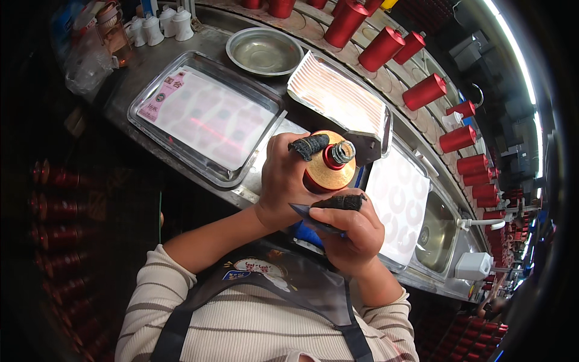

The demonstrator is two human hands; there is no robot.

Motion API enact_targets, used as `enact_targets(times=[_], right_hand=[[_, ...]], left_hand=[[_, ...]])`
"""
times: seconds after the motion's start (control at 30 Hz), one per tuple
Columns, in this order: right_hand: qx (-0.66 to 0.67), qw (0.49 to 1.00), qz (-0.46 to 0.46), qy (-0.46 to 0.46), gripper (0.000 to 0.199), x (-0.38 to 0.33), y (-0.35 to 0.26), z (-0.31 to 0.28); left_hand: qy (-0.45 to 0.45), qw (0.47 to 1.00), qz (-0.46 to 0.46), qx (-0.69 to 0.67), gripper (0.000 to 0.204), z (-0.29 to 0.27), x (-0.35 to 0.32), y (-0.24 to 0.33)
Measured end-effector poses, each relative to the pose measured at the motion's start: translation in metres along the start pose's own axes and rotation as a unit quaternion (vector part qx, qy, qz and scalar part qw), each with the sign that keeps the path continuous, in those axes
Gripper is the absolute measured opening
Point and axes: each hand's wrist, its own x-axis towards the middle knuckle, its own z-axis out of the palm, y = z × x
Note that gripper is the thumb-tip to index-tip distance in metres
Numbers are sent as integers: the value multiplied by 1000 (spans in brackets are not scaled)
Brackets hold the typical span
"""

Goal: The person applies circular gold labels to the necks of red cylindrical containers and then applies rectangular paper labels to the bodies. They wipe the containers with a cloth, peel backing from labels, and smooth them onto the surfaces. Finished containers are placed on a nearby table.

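A person in a striped long-sleeved top and dark apron works at a metal counter (181, 57), holding a red and gold bottle (329, 170) just above its near edge, between both hands and close to the chest. The left hand (283, 181) is wrapped around the bottle's side, fingers closed on it, with a dark wrapped fingertip cover (309, 146) on the finger lying across the gold shoulder beside the silver cap (342, 152). The right hand (353, 232) sits just below the bottle, curled shut on a thin dark blade (310, 217) whose point reaches toward the left wrist; a second dark finger cover (345, 202) rests against the bottle's lower side. On the counter behind the hands, a clear tray (205, 117) lined with pale sheets lies toward the left end, a tilted tray of orange-striped sheets (338, 96) stands just beyond the bottle, and a tray of white rings (401, 202) lies to the right. A round steel bowl (264, 51) sits near the far edge, with small white bottles (160, 27) at the far left corner. A row of red bottles (422, 90) curves along a conveyor behind the counter, and a small sink (437, 235) is set in at the right end.
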Motion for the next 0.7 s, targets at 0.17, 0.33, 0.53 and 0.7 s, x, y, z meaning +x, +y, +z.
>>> enact_targets(times=[0.17,0.33,0.53,0.7], right_hand=[[-63,996,53,46,35,1,18,-21],[-20,996,64,60,31,3,28,-11],[-20,997,56,51,32,7,20,3],[-22,996,71,49,36,6,17,5]], left_hand=[[-107,991,-58,-61,100,-25,9,-3],[-300,916,-197,-182,100,-40,31,-18],[-71,997,-40,-7,96,-11,-6,-10],[-210,945,-166,-190,95,-27,4,-21]])
